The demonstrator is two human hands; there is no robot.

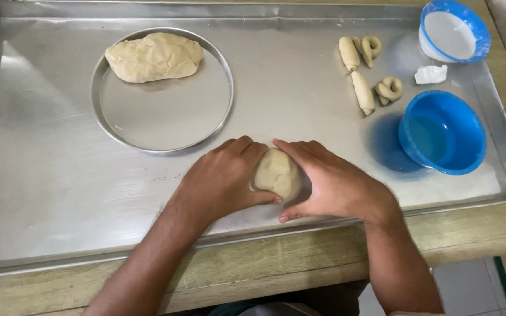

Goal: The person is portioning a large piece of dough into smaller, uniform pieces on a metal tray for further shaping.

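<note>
Pale beige dough, a small lump [278, 174], is cupped between both hands on a large metal tray [48, 175] that lies on a wooden table [300, 263]. The left hand [225, 177] is pressed against the lump's left side, its fingers curled over the top, while the right hand [332, 181] is wrapped round the right side, the thumb tucked under the near edge. Both hands are closed on the lump, which rests on the tray close to the near rim.

Just beyond the left hand, a round steel plate [165, 117] is seen, and a larger mass of dough [154, 56] lies on its far part. Beyond the right hand and further to the right, several small shaped pieces of dough [369, 70] are laid out, some as short rolls, some twisted into loops. Near these, a blue bowl holding water [442, 131] stands just to the right of the right hand's wrist, a crumpled white scrap [430, 74] lies behind it, and a blue-rimmed white bowl [453, 30] is set at the far corner.
</note>
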